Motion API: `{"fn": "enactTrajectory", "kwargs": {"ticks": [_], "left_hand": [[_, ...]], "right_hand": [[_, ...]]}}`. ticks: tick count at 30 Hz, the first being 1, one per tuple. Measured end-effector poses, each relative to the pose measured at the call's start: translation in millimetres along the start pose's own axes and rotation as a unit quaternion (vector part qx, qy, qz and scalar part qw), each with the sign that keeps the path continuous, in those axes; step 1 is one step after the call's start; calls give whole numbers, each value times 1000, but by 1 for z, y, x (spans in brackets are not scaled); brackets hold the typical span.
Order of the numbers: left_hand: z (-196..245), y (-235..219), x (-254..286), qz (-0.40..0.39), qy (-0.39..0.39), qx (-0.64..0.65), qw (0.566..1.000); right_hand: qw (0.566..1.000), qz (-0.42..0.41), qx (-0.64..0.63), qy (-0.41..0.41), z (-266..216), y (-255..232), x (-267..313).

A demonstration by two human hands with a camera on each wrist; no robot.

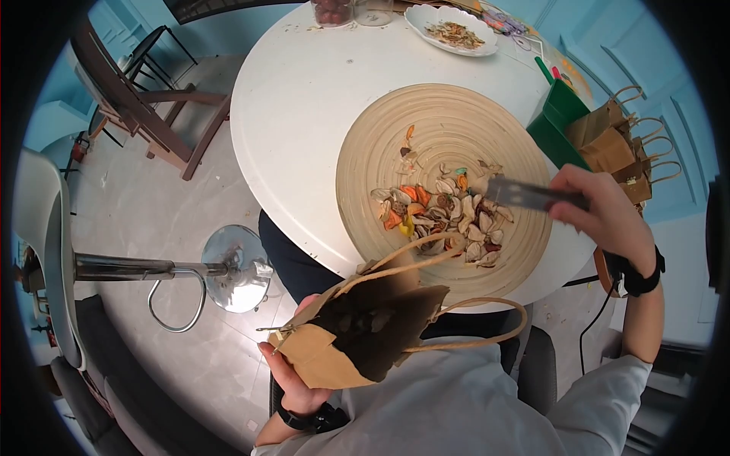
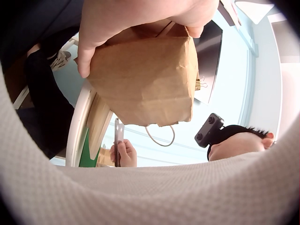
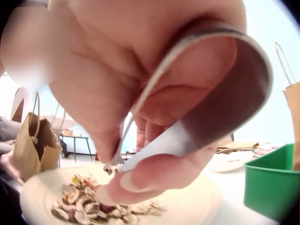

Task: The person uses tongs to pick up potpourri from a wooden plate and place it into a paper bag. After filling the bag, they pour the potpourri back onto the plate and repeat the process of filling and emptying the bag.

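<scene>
My left hand (image 1: 293, 384) grips a brown paper bag (image 1: 323, 357) with twisted handles, its dark mouth tilted toward the plate. A small gold binder clip (image 2: 200, 84) is fixed to the bag's side. In my right hand (image 1: 608, 216) is a pair of metal tongs (image 1: 525, 194), its bent end showing large in the right wrist view. The tongs' tips are over the right edge of a pile of dried petals and pods (image 1: 441, 211), mostly beige with orange and yellow pieces. This pile lies on a round wooden plate (image 1: 365, 152); small bits show at the tips.
Behind the plate, a white dish (image 1: 414, 21) holds dried bits, and a jar (image 1: 332, 11) of dark red pieces stands near it. To the right are a green bin (image 1: 559, 125) and several paper bags (image 1: 608, 144). The white round table (image 1: 266, 114) ends at my lap.
</scene>
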State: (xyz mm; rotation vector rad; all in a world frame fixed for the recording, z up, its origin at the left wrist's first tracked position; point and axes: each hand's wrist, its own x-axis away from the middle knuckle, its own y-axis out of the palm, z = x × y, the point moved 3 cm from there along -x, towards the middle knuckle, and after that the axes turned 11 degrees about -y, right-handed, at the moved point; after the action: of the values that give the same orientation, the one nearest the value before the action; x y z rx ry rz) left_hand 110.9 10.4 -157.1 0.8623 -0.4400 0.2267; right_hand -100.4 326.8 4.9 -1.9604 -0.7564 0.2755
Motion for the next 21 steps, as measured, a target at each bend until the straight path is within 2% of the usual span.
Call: {"fn": "enactTrajectory", "kwargs": {"ticks": [1,3,5,6,8,9,11,14,21], "left_hand": [[0,0,0,-1,-1,-1,1000],[-2,-1,-1,-12,2,14,1000],[-3,-2,-1,-17,0,23,1000],[-4,-3,0,-18,0,34,999],[-2,-3,1,-11,1,24,1000],[-2,-2,1,-4,2,14,1000],[-2,0,0,-6,-1,17,1000],[-1,1,0,-9,-6,9,1000],[-3,-4,1,-21,-6,22,1000]], "right_hand": [[998,-30,-49,1,-6,3,3],[990,-60,-89,-91,-22,14,7],[979,-124,-155,-50,-38,17,10],[979,-124,-154,-50,-35,17,10],[989,-29,-131,-67,-20,13,8],[989,-30,-129,-69,-12,13,5],[994,54,86,-49,7,3,0],[991,57,116,-30,29,3,-3],[994,24,105,-16,20,5,5]]}}
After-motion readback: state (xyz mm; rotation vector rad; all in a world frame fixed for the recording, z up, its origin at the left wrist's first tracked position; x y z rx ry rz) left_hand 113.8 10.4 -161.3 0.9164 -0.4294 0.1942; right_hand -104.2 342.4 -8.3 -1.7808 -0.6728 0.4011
